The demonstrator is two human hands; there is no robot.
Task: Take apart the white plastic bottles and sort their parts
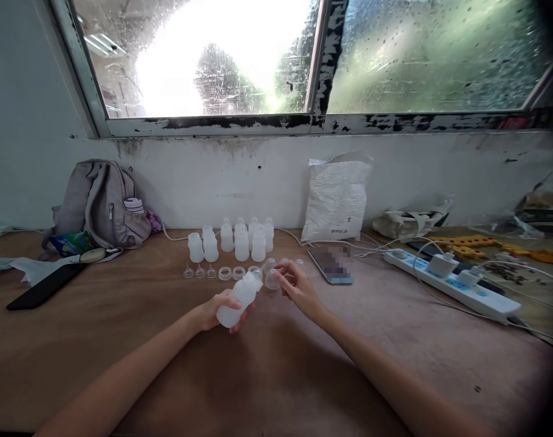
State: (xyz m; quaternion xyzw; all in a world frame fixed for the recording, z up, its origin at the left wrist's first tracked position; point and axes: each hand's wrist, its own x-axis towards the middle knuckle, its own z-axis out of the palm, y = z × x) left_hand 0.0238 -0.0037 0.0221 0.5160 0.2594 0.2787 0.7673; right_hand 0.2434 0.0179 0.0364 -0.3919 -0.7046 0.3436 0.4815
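Brown tabletop, pale wall at far side. Far left: grey fabric backpack; nearer, a long flat black object w/ white cloth beside it. Far, right of centre: white plastic pouch leaning on wall; dark-screened phone lies nearer. Right: white power strip w/ 2 white plugs in it & cables trailing; yellow pcs farther back. Left hand has its fingers clamped round a frosted white plastic bottle, tilted, top end up to the right, near centre; a clear top shows on it. Right hand is just right of that top, at a clear dome-shaped cover; thumb & index tips close together, but can't tell if they grip it. Held bottle pt. hides the rightmost ring; right hand pt. blocks the covers behind. Counts: 1 bottle in hand; far centre, approx 6 more standing bottles w/ clear tops, overlapping; left of them 2 standing bottles w/o tops, poss. another behind; 3 clear teats in a row, 3 white rings to their right; covers overlap, exact no. unclear.
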